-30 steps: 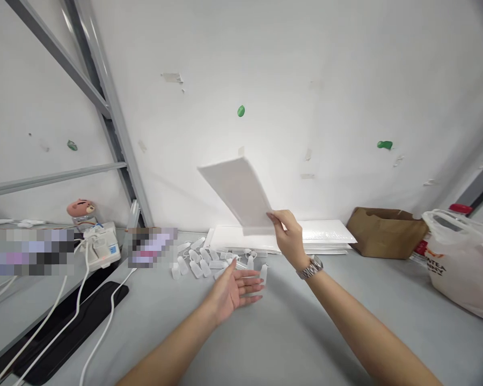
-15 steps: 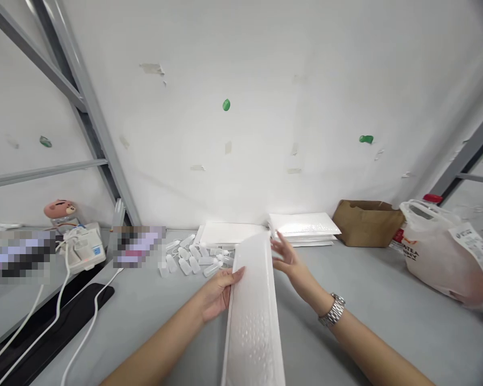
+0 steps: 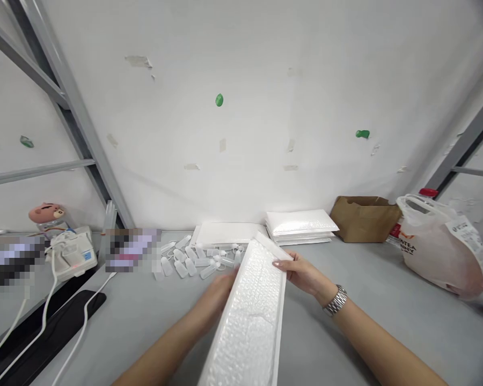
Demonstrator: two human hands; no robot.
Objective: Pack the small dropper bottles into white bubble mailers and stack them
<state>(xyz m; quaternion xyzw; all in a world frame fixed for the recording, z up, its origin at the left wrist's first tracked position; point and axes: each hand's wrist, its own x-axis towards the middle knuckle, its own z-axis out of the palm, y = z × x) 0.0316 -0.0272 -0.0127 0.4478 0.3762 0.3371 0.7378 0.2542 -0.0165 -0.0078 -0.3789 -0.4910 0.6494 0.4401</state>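
Note:
A white bubble mailer (image 3: 251, 316) stands out toward me over the grey table, its bubbled surface showing and a flap at its far end. My right hand (image 3: 301, 272) pinches its upper right edge, thumb on the front. My left hand (image 3: 221, 289) is blurred at the mailer's left edge, with its fingertips hidden behind it. Small translucent bottles (image 3: 191, 266) lie scattered beyond my left hand. Behind the mailer are a low stack of white mailers (image 3: 229, 234) and a taller stack (image 3: 301, 222) to its right.
At the right stand a brown paper bag (image 3: 364, 220) and a plastic bag (image 3: 443, 252). On the left are a power strip (image 3: 74, 257) with white cables, a pink bear figure (image 3: 46, 213), a black tray-like object (image 3: 64, 332) and a partly pixelated phone (image 3: 132, 249).
My right hand has closed on the mailer's right edge. The mailer has turned and tilted, showing more bubbled surface. My left hand has slid partly behind its left edge.

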